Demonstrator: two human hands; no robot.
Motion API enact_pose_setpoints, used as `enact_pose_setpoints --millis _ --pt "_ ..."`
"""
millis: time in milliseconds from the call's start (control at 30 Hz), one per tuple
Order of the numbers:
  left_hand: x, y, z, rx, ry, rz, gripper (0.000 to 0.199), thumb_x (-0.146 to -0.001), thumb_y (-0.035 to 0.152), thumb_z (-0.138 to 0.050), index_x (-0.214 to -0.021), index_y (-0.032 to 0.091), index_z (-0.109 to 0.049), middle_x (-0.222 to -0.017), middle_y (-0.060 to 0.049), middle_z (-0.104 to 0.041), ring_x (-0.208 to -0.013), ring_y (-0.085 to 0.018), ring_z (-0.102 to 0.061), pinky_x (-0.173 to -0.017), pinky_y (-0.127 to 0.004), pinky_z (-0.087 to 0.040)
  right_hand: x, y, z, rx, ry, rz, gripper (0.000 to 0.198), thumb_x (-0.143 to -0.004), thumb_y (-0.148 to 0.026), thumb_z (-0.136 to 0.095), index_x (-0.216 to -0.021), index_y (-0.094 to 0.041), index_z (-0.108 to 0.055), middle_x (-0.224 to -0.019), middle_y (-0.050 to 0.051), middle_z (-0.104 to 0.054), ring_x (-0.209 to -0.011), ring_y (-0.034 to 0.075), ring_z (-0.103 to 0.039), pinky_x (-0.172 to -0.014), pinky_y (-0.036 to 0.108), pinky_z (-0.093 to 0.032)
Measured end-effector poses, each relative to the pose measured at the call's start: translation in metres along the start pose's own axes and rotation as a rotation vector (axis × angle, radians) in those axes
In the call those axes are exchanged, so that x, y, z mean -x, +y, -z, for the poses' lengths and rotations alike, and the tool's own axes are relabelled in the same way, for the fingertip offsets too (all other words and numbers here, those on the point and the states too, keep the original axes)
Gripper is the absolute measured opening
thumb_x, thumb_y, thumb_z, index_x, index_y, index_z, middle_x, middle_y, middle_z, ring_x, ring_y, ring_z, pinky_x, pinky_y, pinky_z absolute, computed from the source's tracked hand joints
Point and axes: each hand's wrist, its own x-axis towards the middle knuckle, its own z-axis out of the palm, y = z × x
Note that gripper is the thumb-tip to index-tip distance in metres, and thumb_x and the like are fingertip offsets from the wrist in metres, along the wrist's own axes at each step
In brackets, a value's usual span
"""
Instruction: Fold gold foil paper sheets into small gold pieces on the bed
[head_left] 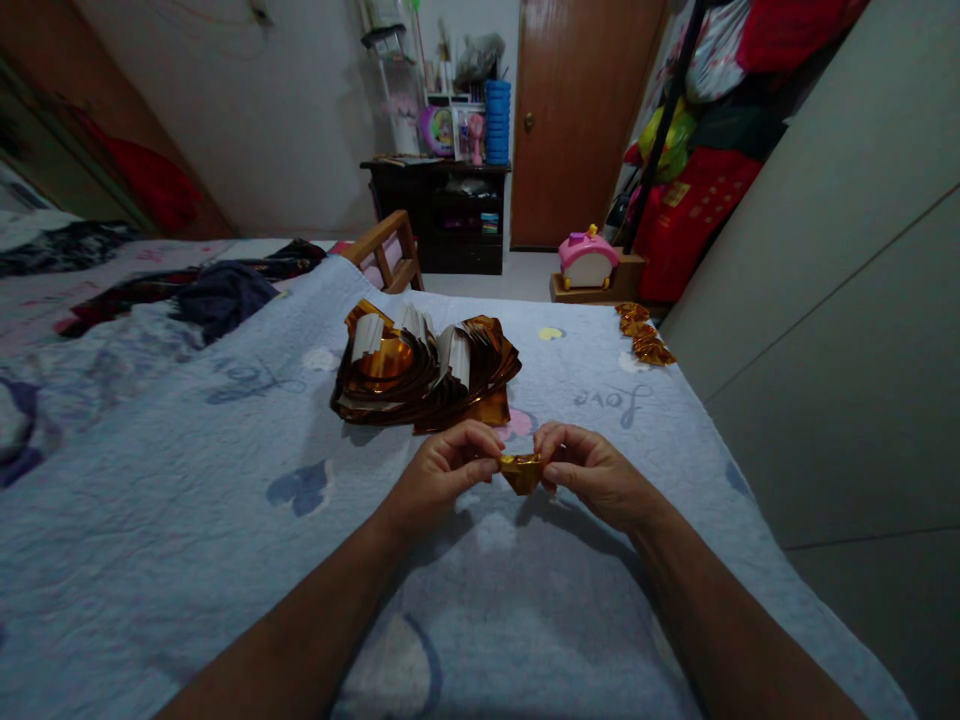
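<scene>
A small folded piece of gold foil paper [521,474] is pinched between my two hands, just above the bed. My left hand [459,462] grips its left end between thumb and fingers. At its right end, my right hand [589,468] holds it the same way. Beyond my left hand lies a thick, curled stack of gold foil paper sheets [491,408], with pale backs showing in places. Several folded gold foil pieces [651,348] sit in a row near the far right corner of the bed.
The bed has a light blue patterned cover [225,530]. Rumpled clothes [225,300] lie at the left. A wooden chair back [390,250] stands at the far edge, and a pink toy [589,262] beyond it. A pale cabinet [832,330] borders the right side.
</scene>
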Motion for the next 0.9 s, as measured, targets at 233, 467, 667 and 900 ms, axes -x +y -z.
enact_pose_setpoints --millis 233,467,667,900 --pt "0.006 0.005 -0.005 -0.496 -0.060 -0.289 0.015 -0.087 0.014 -0.068 -0.091 0.024 -0.079 -0.098 -0.008 -0.069 -0.092 -0.021 -0.064 -0.085 -0.030 -0.047 -0.001 0.002 -0.001 0.025 0.174 -0.054 0.034 -0.073 -0.026 -0.082 -0.101 -0.022 -0.062 -0.092 0.001 -0.065 -0.075 0.013 -0.057 -0.063 0.024 -0.045" --pt "0.007 -0.004 -0.005 -0.636 -0.035 -0.329 0.022 -0.086 0.013 -0.067 -0.094 0.027 -0.081 -0.103 -0.010 -0.070 -0.095 -0.023 -0.063 -0.087 -0.032 -0.045 -0.003 0.001 0.005 0.276 0.352 0.001 0.022 -0.079 -0.038 -0.074 -0.083 -0.019 -0.062 -0.069 -0.003 -0.055 -0.057 0.010 -0.047 -0.052 0.024 -0.037" --pt "0.006 -0.010 -0.004 -0.793 -0.073 -0.409 0.022 -0.086 0.013 -0.066 -0.094 0.029 -0.080 -0.098 -0.010 -0.071 -0.088 -0.023 -0.062 -0.082 -0.034 -0.046 -0.008 0.002 0.003 0.382 0.372 0.002 0.022 -0.077 -0.038 -0.074 -0.081 -0.019 -0.062 -0.067 -0.004 -0.055 -0.055 0.010 -0.044 -0.051 0.024 -0.032" --pt "0.004 -0.019 -0.008 -1.001 0.004 -0.570 0.031 -0.091 0.008 -0.056 -0.110 0.025 -0.074 -0.105 -0.010 -0.071 -0.096 -0.022 -0.066 -0.083 -0.032 -0.053 -0.011 0.009 0.008 0.560 0.454 0.047 0.013 -0.076 -0.032 -0.066 -0.074 -0.020 -0.061 -0.066 -0.002 -0.058 -0.061 0.013 -0.050 -0.059 0.027 -0.038"
